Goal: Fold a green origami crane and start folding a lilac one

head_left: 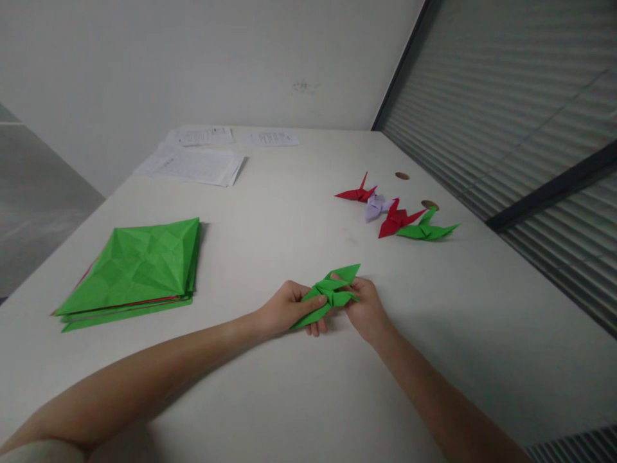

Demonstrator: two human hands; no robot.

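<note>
A folded green paper figure point(330, 290) with pointed ends is held between both hands near the middle of the white table. My left hand point(289, 308) grips its left part, the thumb on top and the other fingers underneath. On the right side, my right hand point(364, 305) pinches a flap of the same paper; some of its fingertips are hidden behind the folds.
A stack of creased green sheets point(144, 260) lies at the left. Folded paper cranes, red point(357, 194), lilac point(375, 208), another red point(396, 220) and green point(427, 230), sit at the right. Printed papers point(195, 165) lie farther back; blinds point(520, 96) flank the table's right edge.
</note>
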